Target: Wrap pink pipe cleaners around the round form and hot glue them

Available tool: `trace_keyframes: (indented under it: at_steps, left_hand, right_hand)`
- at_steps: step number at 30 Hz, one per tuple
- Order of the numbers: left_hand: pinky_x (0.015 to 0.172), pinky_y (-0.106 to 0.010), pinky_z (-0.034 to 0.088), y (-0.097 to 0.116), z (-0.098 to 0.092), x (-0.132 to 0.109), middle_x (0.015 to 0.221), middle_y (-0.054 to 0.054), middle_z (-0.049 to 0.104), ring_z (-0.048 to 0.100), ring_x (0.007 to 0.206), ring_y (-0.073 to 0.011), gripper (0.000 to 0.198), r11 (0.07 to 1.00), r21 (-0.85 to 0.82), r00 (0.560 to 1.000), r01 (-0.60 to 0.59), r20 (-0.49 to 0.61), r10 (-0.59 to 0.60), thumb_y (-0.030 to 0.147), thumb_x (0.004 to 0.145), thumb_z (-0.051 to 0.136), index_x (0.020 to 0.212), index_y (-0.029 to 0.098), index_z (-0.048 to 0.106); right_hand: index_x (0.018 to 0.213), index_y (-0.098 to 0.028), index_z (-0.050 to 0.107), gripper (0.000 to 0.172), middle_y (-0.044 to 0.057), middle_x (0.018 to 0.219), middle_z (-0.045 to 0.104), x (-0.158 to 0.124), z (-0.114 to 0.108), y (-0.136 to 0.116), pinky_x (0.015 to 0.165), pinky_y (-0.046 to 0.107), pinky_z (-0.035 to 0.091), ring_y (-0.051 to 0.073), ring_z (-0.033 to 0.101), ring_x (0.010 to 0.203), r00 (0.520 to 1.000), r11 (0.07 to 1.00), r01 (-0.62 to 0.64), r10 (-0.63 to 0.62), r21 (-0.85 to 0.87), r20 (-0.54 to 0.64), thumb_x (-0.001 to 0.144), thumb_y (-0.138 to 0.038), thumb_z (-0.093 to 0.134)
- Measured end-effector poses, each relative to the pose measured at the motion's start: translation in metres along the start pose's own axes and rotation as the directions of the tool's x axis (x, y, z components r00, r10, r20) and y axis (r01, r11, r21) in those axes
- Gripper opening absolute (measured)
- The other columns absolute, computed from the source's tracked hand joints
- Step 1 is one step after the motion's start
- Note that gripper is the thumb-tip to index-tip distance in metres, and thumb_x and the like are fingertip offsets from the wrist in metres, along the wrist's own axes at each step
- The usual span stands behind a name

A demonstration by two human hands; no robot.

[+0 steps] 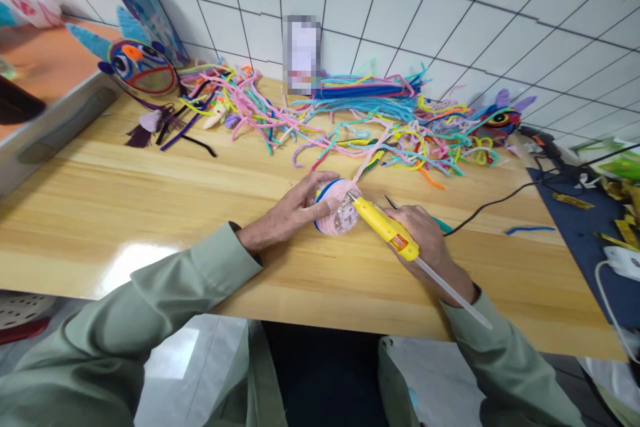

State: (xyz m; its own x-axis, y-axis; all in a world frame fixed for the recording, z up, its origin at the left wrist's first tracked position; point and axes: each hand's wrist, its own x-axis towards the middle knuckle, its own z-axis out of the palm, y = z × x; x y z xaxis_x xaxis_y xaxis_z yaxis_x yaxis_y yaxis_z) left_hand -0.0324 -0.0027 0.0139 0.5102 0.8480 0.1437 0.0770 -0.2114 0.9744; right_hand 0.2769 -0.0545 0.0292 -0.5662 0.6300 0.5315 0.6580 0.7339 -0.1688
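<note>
Head view: the left hand (293, 210) grasps a round, pink-wrapped piece (329, 221) at the middle of the worktop (190, 213); the right hand (426, 238) grips a yellow glue gun (381, 222), nozzle at the wrapping. The step looks like gluing — next probably calls for pressing the loose pink strand (369, 161) down.

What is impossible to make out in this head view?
All in the head view:
Phone: screen pixelated, unreadable.
Glue gun: handle covered by the right hand.
Dark-tipped tool: mostly behind that hand, kind unclear.
Pink bundle: partly covered by the left hand.
Black object: cut off by left edge.
</note>
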Motion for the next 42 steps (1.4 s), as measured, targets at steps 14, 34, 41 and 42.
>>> trace_keyframes:
  at_steps: [14,34,41,42]
  left_hand:
    - [0.121,-0.047,0.050,0.0004,-0.0004,-0.0003,0.153,-0.010,0.064,0.061,0.141,-0.0315,0.057,1.000,-0.007,1.000,0.011,-0.008,-0.011,0.056,0.105,0.069,0.152,0.025,0.058]
    - [0.124,-0.047,0.050,-0.0004,0.0002,-0.0005,0.153,-0.011,0.064,0.060,0.143,-0.0317,0.058,1.000,-0.004,1.000,-0.013,-0.004,0.013,0.055,0.104,0.071,0.152,0.024,0.058]
    - [0.120,-0.047,0.053,0.0002,-0.0002,-0.0007,0.153,-0.011,0.064,0.061,0.140,-0.0317,0.059,1.000,-0.010,1.000,-0.012,0.009,0.013,0.057,0.104,0.071,0.152,0.025,0.059]
    - [0.121,-0.047,0.052,0.0006,-0.0001,-0.0007,0.153,-0.011,0.064,0.061,0.140,-0.0316,0.059,1.000,-0.006,1.000,-0.016,0.010,0.016,0.057,0.104,0.070,0.152,0.025,0.059]
  right_hand:
    - [0.131,-0.021,0.068,0.025,0.010,0.104,0.082,0.0019,-0.0025,-0.0018,0.073,0.038,0.054,0.025,0.076,0.087,0.999,1.000,-0.012,0.013,0.020,-0.042,0.114,-0.032,0.054]
    - [0.127,-0.022,0.069,0.023,0.009,0.100,0.082,-0.0028,-0.0019,-0.0042,0.071,0.037,0.057,0.024,0.076,0.083,0.998,0.999,-0.043,0.042,-0.014,-0.052,0.106,-0.024,0.062]
    - [0.132,-0.022,0.067,0.028,0.009,0.101,0.083,-0.0033,-0.0016,-0.0062,0.073,0.038,0.059,0.026,0.078,0.084,0.999,1.000,-0.019,0.019,0.006,-0.046,0.104,-0.022,0.062]
    - [0.131,-0.022,0.068,0.027,0.010,0.101,0.083,-0.0038,-0.0018,-0.0069,0.073,0.039,0.059,0.026,0.078,0.084,0.999,1.000,-0.022,0.023,0.009,-0.037,0.105,-0.024,0.061]
